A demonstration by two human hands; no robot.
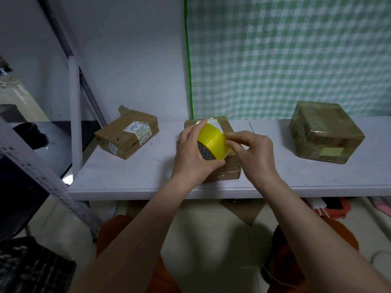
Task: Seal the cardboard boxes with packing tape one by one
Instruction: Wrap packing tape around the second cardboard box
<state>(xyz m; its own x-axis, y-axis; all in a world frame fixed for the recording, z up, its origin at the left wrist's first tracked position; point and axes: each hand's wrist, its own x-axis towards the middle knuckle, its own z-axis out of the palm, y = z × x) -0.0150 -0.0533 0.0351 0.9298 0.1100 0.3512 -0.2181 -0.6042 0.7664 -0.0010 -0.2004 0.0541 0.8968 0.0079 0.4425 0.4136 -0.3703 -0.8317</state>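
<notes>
So the yellow tape roll [212, 142] is gripped by the left hand [191, 153] just above the middle box [227, 168] on the white table [148, 178], while its edge is pinched by the right hand [251, 151].

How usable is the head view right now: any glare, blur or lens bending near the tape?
Head view: dim, bluish light; a glossy highlight on the yellow packing-tape roll gripped by the left hand, right hand picking at it; mild softness overall; wide-angle bending of the grey metal shelf post and white table edge; shiny film on the tape-wrapped right cardboard box.
</notes>
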